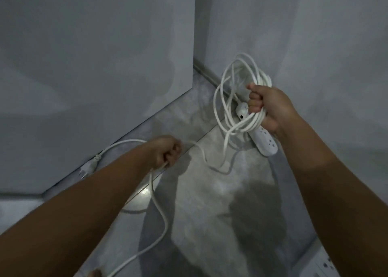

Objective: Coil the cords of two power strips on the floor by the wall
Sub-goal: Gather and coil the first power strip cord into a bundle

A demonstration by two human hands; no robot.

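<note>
My right hand (266, 106) grips a bundle of several white cord loops (231, 92), held up near the right wall. A white power strip (265, 141) hangs from that bundle below my fist. My left hand (168, 153) grips the loose stretch of the same white cord (159, 213), which trails down across the floor toward the bottom edge. The cord's plug (89, 167) lies on the floor by the left panel. A second power strip (325, 266) shows partly at the bottom right corner.
A tall grey panel (94, 67) stands on the left and a grey wall (315, 35) on the right, meeting at a narrow corner gap. The floor (210, 213) is grey tile with shadows of my arms.
</note>
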